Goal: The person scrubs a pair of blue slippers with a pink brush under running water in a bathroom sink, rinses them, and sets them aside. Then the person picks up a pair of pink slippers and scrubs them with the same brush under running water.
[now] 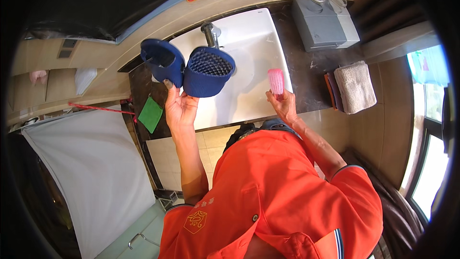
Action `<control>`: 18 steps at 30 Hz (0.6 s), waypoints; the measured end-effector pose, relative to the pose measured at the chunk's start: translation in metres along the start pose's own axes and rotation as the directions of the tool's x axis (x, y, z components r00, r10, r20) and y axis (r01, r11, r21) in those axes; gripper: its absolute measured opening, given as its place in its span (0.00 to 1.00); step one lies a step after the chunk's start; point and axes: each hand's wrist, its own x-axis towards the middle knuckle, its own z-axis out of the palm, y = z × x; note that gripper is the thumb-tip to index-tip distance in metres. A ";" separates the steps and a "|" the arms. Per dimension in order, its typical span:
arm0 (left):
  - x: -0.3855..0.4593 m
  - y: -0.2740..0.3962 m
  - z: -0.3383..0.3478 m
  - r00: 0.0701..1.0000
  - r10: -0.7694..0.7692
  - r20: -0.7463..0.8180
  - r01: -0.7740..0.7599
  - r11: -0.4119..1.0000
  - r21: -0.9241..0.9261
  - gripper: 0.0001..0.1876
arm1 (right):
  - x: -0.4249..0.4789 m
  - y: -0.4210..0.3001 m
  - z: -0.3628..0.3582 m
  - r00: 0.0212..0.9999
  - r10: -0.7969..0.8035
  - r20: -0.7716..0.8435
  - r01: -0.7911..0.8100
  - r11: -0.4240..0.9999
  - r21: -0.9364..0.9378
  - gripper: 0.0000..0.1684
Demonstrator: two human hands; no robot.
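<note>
My left hand (182, 109) holds a pair of dark blue ribbed slippers over the left part of a white washbasin (248, 109). The left slipper (163, 61) leans outward with a dark opening showing. Beside it, the right slipper (209, 73) shows a bumpy, diamond-patterned inside. My fingers are at their lower ends, partly hidden behind them. In my right hand (284, 106) is a pink brush (276, 81), raised over the basin's right side, apart from the slippers. A chrome faucet (211, 34) stands at the back of the basin, just behind the right slipper.
Left of the basin, a green cloth (151, 114) lies on the dark stone counter (305, 75). On the right are a grey box (323, 25) and a folded beige towel (355, 86). A white sheet-like cover (93, 165) hangs at the left; a window (429, 151) is at the right.
</note>
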 end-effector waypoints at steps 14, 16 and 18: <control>0.010 0.007 -0.036 0.998 -0.037 -0.054 0.034 0.998 -0.061 0.18 | 0.003 0.018 -0.008 0.998 -0.009 -0.062 0.006 0.999 -0.045 0.14; 0.014 0.002 -0.062 0.993 -0.040 -0.110 0.037 0.999 -0.026 0.18 | 0.003 0.014 -0.010 0.999 -0.018 -0.046 0.017 0.999 -0.039 0.14; 0.022 -0.016 -0.094 0.954 -0.072 -0.289 0.091 0.995 0.050 0.18 | 0.003 0.011 -0.010 1.000 -0.013 -0.028 0.012 1.000 -0.009 0.13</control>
